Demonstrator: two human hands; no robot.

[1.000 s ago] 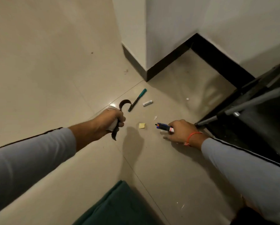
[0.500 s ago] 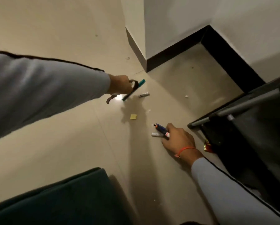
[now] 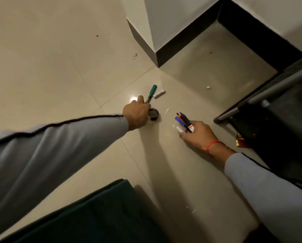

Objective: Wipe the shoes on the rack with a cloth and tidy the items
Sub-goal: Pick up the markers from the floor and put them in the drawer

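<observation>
My left hand (image 3: 137, 114) grips a green marker (image 3: 151, 93) that sticks up past its fingers, together with a dark curled strip (image 3: 153, 114) below the knuckles. A yellow scrap (image 3: 150, 122) peeks out on the floor just under that hand. My right hand (image 3: 198, 135) rests low on the floor and holds a bundle of markers (image 3: 184, 121), blue, orange and black among them. A small white tube (image 3: 159, 94) lies loose on the tiles beside the green marker. The dark shoe rack (image 3: 269, 109) stands at the right.
A wall corner with black skirting (image 3: 166, 53) juts out ahead. A dark green cushion (image 3: 94, 216) fills the bottom left. A red and gold wrapper (image 3: 240, 141) lies at the rack's foot. White crumbs (image 3: 208, 87) dot the beige tiles.
My left hand has picked up the green marker and pulled back toward me over the yellow scrap. The right hand has lifted its markers slightly, and more of them show.
</observation>
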